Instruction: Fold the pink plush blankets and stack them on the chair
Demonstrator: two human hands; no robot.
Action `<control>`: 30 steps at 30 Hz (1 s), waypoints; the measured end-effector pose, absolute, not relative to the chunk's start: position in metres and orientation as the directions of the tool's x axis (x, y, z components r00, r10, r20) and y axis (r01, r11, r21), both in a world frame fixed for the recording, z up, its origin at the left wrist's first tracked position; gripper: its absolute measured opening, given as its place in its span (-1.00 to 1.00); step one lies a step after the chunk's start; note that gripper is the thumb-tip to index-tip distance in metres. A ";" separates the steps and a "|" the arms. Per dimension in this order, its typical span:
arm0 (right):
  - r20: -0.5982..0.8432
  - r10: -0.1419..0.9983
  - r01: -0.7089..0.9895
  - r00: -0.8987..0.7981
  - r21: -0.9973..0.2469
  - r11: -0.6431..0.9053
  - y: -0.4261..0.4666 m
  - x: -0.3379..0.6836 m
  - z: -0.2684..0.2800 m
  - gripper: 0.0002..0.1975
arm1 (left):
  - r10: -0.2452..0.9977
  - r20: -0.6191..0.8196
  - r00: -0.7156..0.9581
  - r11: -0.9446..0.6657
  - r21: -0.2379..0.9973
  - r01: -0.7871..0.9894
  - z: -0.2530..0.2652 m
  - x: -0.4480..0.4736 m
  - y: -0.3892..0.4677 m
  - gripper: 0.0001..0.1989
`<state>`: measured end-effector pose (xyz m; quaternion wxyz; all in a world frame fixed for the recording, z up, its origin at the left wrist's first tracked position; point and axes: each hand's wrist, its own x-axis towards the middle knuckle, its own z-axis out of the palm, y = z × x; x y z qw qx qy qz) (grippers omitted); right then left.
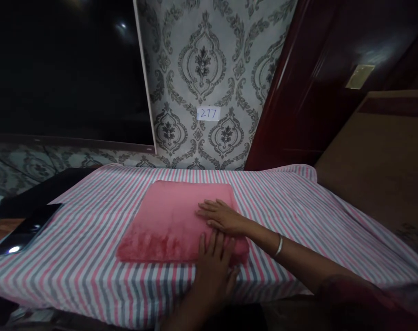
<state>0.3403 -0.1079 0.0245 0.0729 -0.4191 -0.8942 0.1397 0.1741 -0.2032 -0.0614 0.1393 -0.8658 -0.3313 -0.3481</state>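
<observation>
A flat, square pink plush cushion (167,209) lies on a table covered with a striped cloth (281,207). Its nap looks darker and ruffled along the near left edge. My right hand (224,218) rests palm down on the cushion's right part, fingers stretched toward the left. Just nearer to me, my left hand (214,257) lies over the near right edge with its fingers spread on the plush. The two hands are close together, and neither grips anything. Part of the cushion's near right corner is hidden beneath them.
A dark glossy panel or device (26,230) lies at the table's left end. Above hangs a large black screen (64,69). The patterned wall behind carries a paper label (208,113) reading 277. To the right are a dark red door (308,92) and a brown panel (374,151).
</observation>
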 end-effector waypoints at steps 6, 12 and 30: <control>0.044 0.817 0.800 -0.575 -0.180 0.572 -0.052 0.361 0.005 -0.43 | 0.494 0.622 0.608 -0.729 -0.085 0.679 -0.078 0.179 -0.202 -0.28; 0.001 0.909 0.872 -0.416 -0.285 0.399 0.010 0.376 -0.007 -0.41 | 0.503 0.626 0.596 -0.732 -0.058 0.679 -0.083 0.177 -0.203 -0.27; 0.278 0.919 0.567 0.279 -0.820 0.076 -0.026 0.424 -0.032 -0.25 | 0.522 0.613 0.593 -0.754 0.006 0.657 -0.077 0.176 -0.203 -0.26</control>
